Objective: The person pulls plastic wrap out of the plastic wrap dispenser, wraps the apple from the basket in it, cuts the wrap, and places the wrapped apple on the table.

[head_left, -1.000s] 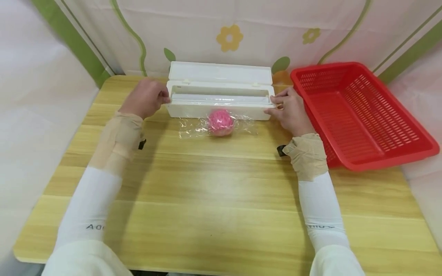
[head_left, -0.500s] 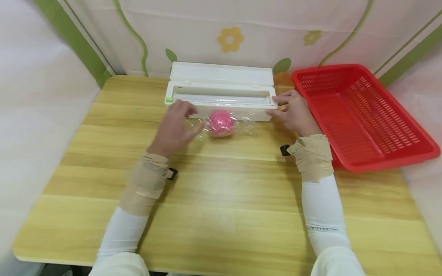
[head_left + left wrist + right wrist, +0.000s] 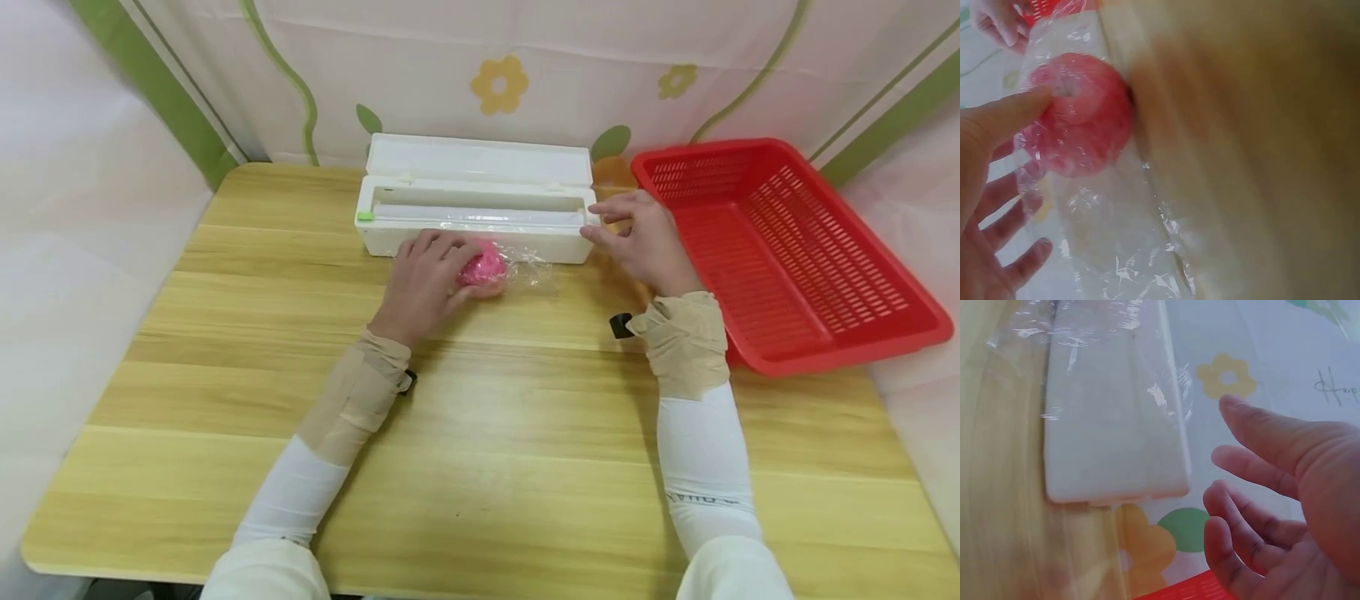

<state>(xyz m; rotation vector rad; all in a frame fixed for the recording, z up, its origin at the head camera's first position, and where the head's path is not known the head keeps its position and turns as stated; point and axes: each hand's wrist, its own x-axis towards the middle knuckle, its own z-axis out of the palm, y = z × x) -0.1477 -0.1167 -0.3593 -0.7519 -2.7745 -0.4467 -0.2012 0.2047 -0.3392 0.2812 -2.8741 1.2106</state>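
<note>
The box (image 3: 551, 244) stands at the far side of the worktop (image 3: 480, 433), its lid (image 3: 480, 158) behind it, before the curtain (image 3: 420, 50). In the box lies the roll (image 3: 480, 214). Just before the box's near side sits the ball (image 3: 486, 263), with film (image 3: 534, 271) over it and out to both sides. The left hand (image 3: 426, 279) is at the ball's left; the right hand (image 3: 651, 243) is between the box and the basket (image 3: 851, 354), which stands at the far right.

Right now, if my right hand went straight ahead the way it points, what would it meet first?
Probably the right end of the white box: your right hand points that way in the head view. Height is hard to judge, so it might pass above.
</note>
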